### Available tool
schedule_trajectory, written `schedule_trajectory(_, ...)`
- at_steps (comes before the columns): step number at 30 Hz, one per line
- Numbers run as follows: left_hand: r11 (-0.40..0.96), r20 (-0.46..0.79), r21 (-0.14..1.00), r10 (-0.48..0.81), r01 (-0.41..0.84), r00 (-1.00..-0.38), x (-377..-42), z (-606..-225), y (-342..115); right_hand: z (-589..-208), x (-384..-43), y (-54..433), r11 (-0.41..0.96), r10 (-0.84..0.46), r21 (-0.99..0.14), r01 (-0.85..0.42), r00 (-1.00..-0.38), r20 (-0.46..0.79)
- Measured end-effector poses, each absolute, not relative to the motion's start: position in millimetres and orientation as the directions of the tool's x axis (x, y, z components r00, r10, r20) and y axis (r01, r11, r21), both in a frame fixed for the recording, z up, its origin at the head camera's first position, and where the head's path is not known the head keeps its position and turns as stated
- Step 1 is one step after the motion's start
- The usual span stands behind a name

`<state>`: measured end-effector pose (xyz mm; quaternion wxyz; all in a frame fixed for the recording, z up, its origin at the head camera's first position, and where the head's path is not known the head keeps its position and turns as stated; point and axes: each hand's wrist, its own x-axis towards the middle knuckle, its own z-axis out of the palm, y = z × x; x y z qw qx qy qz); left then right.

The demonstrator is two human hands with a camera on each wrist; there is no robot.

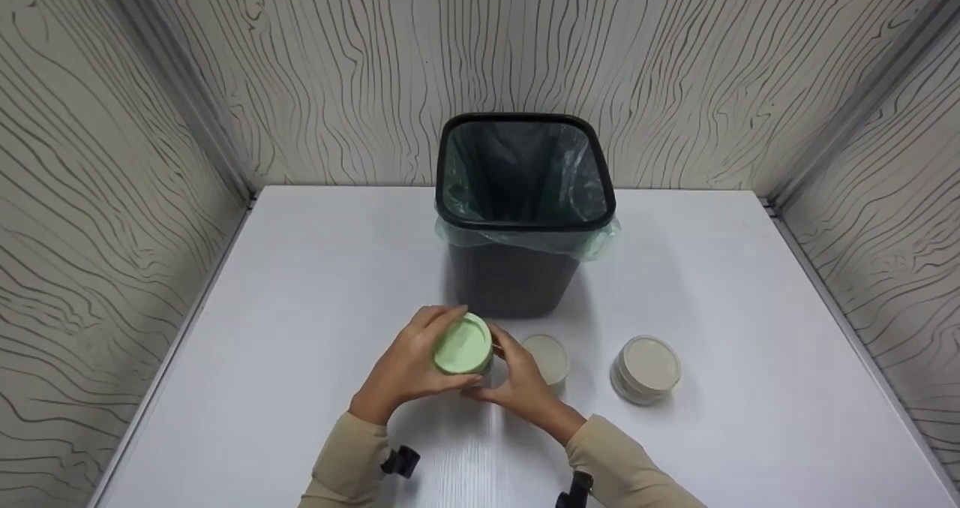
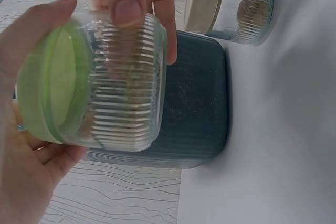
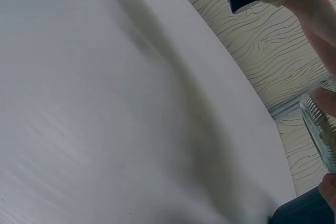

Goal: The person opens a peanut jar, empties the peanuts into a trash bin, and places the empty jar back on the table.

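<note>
A ribbed clear glass jar [image 2: 123, 87] with a light green lid [image 1: 463, 344] is held up above the white table, in front of the bin. My left hand [image 1: 405, 365] grips it round the lid, thumb on the near side and fingers on the far side. From the right, my right hand [image 1: 525, 384] holds the glass body, its fingertips against the ribs in the left wrist view. Something brownish shows faintly through the glass. At the right edge of the right wrist view, part of the jar [image 3: 317, 124] appears between fingers.
A dark bin [image 1: 517, 279] with a greenish liner stands behind my hands. One beige-lidded jar [image 1: 547, 358] is just right of my right hand, partly hidden by it; another beige-lidded jar [image 1: 646, 369] sits farther right. Wood-patterned walls [image 1: 360, 65] enclose the table [image 1: 300, 283].
</note>
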<state>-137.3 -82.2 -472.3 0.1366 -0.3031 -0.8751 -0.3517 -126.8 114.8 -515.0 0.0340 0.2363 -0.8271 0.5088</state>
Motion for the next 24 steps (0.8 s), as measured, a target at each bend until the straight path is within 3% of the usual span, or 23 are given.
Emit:
schedule_trajectory(5,0.55,0.454,0.542,0.445,0.636,-0.772,-136.3,-473.0,-79.1,-515.9,-126.9,113.6,0.35,-0.334,-0.853,-0.388,-0.902,0.273)
schedule_trajectory(16,0.536,0.436,0.565,0.452,0.628,-0.778,-132.9,-471.8,-75.2,-522.8,-126.6,114.4,0.286,-0.321,-0.84,-0.462,-0.872,0.37)
schedule_trajectory(24,0.526,0.408,0.576,0.478,0.625,-0.778,-135.1,-469.7,-72.2,-516.3,-129.2,119.2,0.319,-0.322,-0.818,-0.478,-0.867,0.38)
